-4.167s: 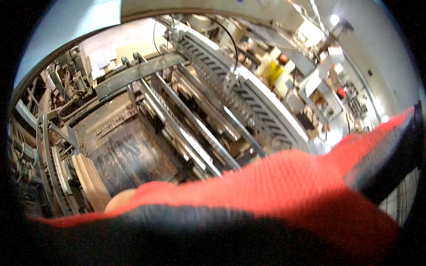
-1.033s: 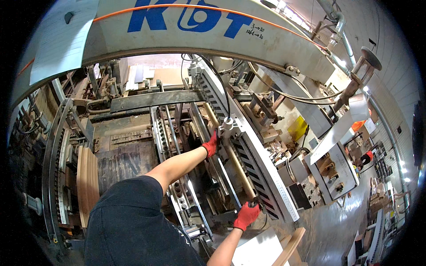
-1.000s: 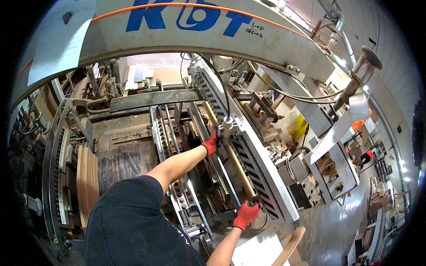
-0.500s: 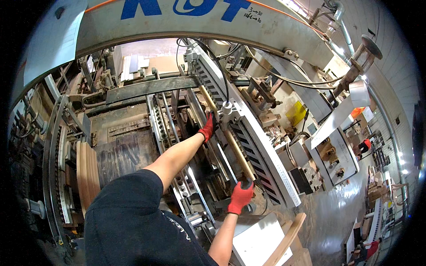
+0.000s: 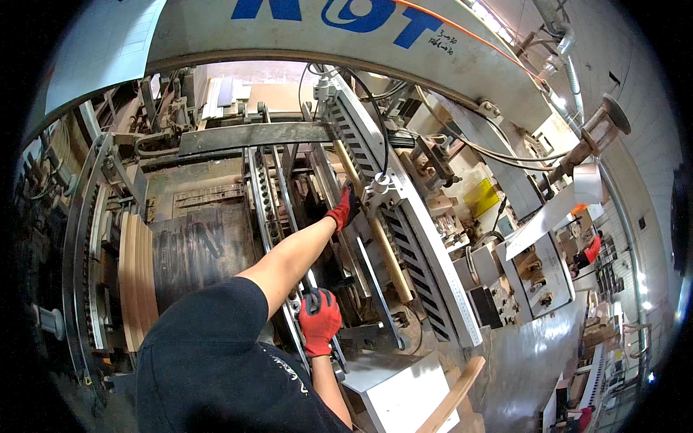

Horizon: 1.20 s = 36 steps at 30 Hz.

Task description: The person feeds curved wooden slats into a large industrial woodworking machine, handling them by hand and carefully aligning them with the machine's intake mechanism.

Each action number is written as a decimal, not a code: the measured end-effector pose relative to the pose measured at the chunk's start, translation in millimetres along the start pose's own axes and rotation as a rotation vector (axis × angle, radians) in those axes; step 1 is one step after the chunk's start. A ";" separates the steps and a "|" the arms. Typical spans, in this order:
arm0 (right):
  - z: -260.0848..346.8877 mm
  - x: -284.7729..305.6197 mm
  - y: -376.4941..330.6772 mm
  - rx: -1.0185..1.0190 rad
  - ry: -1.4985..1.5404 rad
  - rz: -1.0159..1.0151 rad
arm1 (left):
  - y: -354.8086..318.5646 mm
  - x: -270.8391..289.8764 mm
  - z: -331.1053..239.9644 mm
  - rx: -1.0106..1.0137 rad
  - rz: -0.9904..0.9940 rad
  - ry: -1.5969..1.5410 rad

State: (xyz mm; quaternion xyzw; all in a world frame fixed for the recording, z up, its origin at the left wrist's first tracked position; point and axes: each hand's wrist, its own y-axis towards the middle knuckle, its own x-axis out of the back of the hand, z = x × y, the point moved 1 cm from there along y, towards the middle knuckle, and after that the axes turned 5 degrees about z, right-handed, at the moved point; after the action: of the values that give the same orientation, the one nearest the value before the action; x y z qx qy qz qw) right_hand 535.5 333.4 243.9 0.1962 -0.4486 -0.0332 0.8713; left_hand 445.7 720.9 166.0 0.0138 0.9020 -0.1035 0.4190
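Observation:
My left hand [image 5: 345, 208], in a red glove with a black palm, reaches into the machine with its fingers stretched out. It is beside a long brass-coloured bar [image 5: 375, 234] and just left of a clamp block [image 5: 381, 189] on the slotted metal beam [image 5: 433, 263]. Whether it touches the bar I cannot tell. My right hand [image 5: 319, 317], gloved the same way, is closer to my body with fingers curled, at the roller rail [image 5: 268, 209]. Its palm side is hidden, and what it grips, if anything, cannot be made out. A thin metal strip [image 5: 377, 296] slants between the rail and the bar.
Overhead crosses a large grey machine beam [image 5: 303, 36]. Stacked wooden boards [image 5: 136, 274] stand at left. Near my right forearm are a white panel [image 5: 411, 404] and a wooden strip [image 5: 455, 393]. Cables hang behind the slotted beam. Another person's red-gloved hand [image 5: 593, 249] shows far right.
My right hand has moved left and toward my body, from the near end of the brass-coloured bar to the roller rail, its fingers now curled. My left hand stays nearly in place. The view has shifted slightly.

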 end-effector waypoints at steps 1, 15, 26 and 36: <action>2.2 -0.2 -1.1 0.015 -0.040 0.020 | 0.4 1.6 0.6 -0.030 0.011 0.003; 2.7 0.8 -4.0 0.036 -0.221 0.046 | -11.4 -21.0 -2.0 0.057 -0.051 0.082; -13.2 6.8 -0.3 -0.094 0.028 -0.078 | -242.2 -29.1 -30.5 -0.376 -0.002 1.089; -80.8 37.9 50.5 -0.661 0.635 -0.726 | -347.7 -7.0 -54.3 -0.582 0.159 1.825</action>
State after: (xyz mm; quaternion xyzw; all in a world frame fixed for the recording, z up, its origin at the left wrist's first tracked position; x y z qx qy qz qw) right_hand 616.3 396.2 249.8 0.0554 -0.0354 -0.4073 0.9109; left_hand 370.6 392.0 266.3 0.0455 0.8674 0.2037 -0.4516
